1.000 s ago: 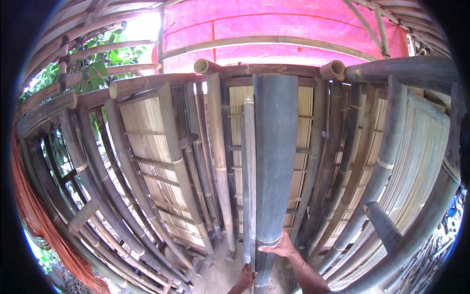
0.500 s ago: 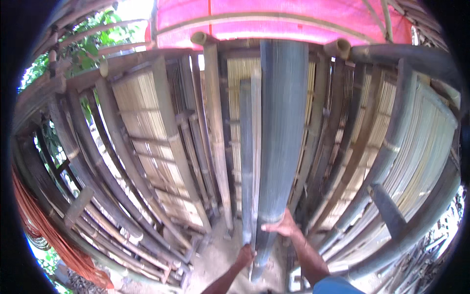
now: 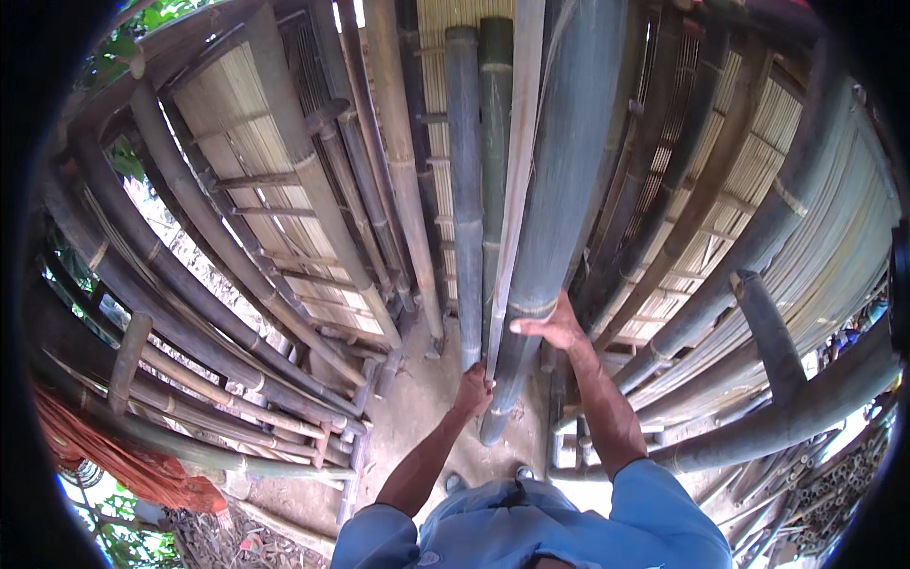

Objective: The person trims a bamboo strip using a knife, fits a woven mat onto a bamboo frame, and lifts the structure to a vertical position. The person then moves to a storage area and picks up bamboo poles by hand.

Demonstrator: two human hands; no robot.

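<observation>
A thick grey-green bamboo pole point(image 3: 559, 209) stands nearly upright in front of me, its foot on the dirt floor point(image 3: 417, 417). My right hand point(image 3: 550, 327) is wrapped around its side at about waist height. My left hand point(image 3: 472, 387) grips the same pole lower down, near its foot. A thin split bamboo strip point(image 3: 517, 161) leans against the pole's left side, and two slimmer green poles point(image 3: 479, 171) stand just left of that.
Many bamboo poles point(image 3: 237, 256) lean on woven bamboo wall panels point(image 3: 256, 161) at left and right. A short cut pole point(image 3: 768, 327) sticks up at right. Orange netting point(image 3: 123, 455) lies at lower left. My blue shirt point(image 3: 531, 531) fills the lower edge.
My view has tilted down, so the red roof sheet is gone from sight and my shirt shows. Both hands stay on the thick pole, with the left now closed lower on it.
</observation>
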